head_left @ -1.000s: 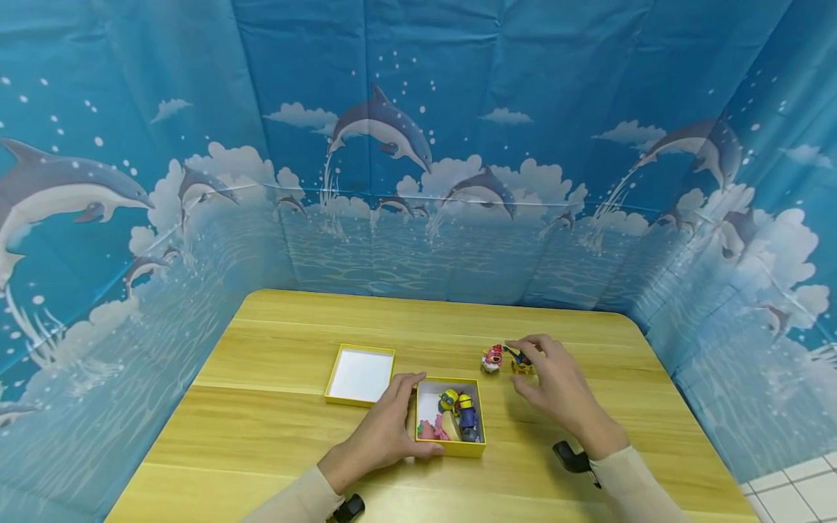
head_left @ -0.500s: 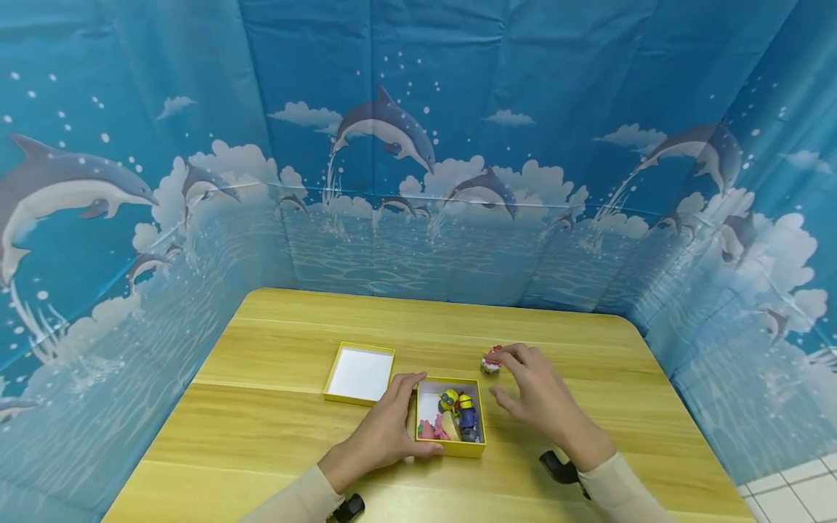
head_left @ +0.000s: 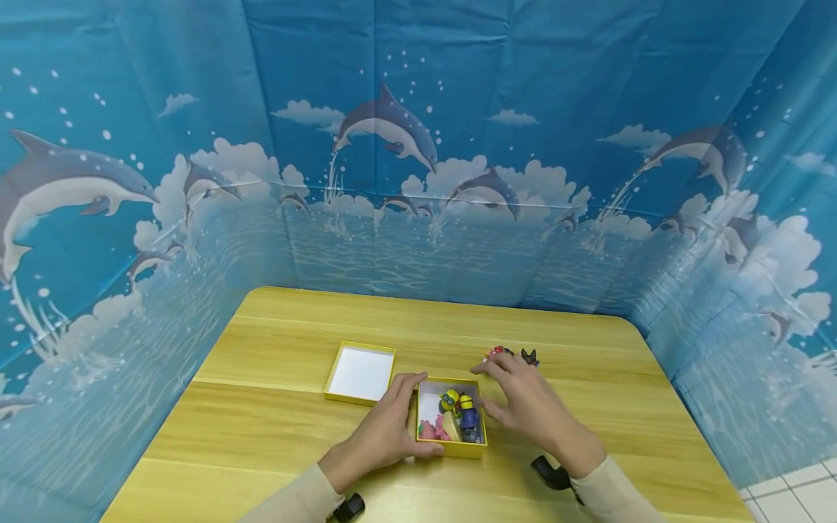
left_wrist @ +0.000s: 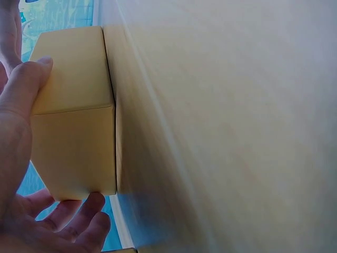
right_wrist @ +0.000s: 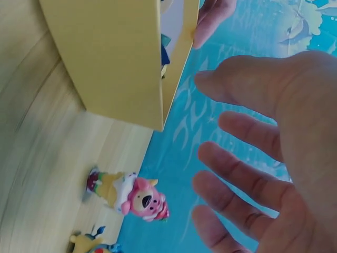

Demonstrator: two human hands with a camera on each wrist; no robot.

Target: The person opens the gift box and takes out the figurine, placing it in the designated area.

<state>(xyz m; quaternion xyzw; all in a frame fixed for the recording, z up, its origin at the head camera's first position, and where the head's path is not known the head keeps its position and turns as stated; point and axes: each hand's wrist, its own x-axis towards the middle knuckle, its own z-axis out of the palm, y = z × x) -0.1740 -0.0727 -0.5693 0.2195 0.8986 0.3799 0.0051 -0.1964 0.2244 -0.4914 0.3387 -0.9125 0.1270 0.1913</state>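
A yellow box stands open-topped on the table, and my left hand holds its left side between thumb and fingers. Inside lie several toy figures: a yellow goggled one, a yellow-and-blue one and pink ones. My right hand hovers beside the box's right wall, fingers spread, holding nothing. Behind it, partly hidden in the head view, are a pink bear figure and a dark-eared figure. The bear stands upright on the table.
A shallow yellow lid with a white inside lies left of and behind the box. The wooden table has a dolphin-print curtain behind and along its sides.
My right hand has moved left, from the dark-eared figure past the pink bear to beside the box. My left hand and the box have stayed in place.
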